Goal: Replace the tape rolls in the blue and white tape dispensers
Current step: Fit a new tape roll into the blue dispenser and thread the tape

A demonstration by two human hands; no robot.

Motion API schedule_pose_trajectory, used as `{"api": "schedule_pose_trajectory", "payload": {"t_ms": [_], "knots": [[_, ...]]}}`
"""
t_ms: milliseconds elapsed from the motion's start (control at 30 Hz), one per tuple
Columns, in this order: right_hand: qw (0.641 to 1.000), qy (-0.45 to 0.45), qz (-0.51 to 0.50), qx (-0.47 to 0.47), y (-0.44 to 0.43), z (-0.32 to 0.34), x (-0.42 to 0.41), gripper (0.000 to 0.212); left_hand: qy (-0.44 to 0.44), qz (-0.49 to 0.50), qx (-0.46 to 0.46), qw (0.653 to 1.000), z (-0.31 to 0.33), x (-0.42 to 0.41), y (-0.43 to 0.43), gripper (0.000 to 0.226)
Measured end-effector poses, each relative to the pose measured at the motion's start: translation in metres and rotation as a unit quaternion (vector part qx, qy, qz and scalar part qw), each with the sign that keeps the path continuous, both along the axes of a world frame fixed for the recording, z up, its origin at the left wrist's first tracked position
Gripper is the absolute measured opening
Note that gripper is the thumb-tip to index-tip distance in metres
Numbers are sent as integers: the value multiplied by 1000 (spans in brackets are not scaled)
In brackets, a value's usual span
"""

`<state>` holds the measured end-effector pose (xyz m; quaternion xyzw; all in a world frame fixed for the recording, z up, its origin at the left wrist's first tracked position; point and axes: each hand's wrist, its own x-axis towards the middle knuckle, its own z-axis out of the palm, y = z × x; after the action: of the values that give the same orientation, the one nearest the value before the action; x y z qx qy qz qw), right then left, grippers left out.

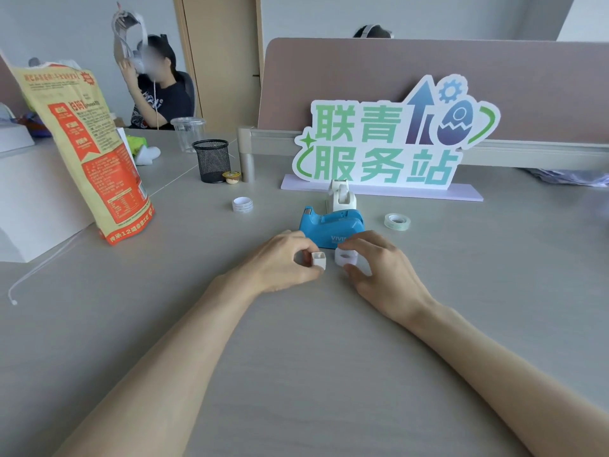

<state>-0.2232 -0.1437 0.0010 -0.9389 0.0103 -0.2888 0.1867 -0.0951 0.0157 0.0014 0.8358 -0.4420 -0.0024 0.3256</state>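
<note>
The blue tape dispenser (pixel 331 225) sits mid-table, and the white tape dispenser (pixel 342 196) stands right behind it. Just in front of the blue one, my left hand (pixel 283 262) pinches a small white spool core (pixel 319 259). My right hand (pixel 379 262) holds a white tape roll (pixel 346 257) beside it, low over the table. Another tape roll (pixel 243 204) lies to the left of the dispensers. A clear tape roll (pixel 397 222) lies to their right.
A standing sign with green characters (pixel 392 143) is behind the dispensers. At the left stand a tall printed bag (pixel 89 153), a black mesh pen cup (pixel 212 160) and a clear plastic cup (pixel 188 131). A seated person (pixel 155 90) is at the far left.
</note>
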Motion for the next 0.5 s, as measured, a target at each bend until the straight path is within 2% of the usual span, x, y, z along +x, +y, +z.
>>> {"api": "schedule_pose_trajectory", "payload": {"t_ms": [100, 167, 233, 333, 400, 500], "knots": [[999, -18, 1, -44, 1, -2, 2, 35, 11, -14, 19, 1000, 4, 1, 5, 11], [995, -23, 6, -93, 2, -3, 8, 35, 26, -5, 8, 1000, 7, 4, 11, 24], [992, -27, 19, -120, 4, -3, 17, 32, 2, 47, -18, 999, 7, 10, 20, 32], [991, -35, 45, -118, 4, 0, 28, 29, -70, 152, -44, 985, 0, 22, 26, 27], [992, -41, 55, -101, 5, 2, 33, 34, -86, 209, -62, 972, -5, 35, 23, 25], [995, -35, 53, -81, 9, 2, 36, 38, -77, 257, 4, 963, -9, 58, 15, 32]]}}
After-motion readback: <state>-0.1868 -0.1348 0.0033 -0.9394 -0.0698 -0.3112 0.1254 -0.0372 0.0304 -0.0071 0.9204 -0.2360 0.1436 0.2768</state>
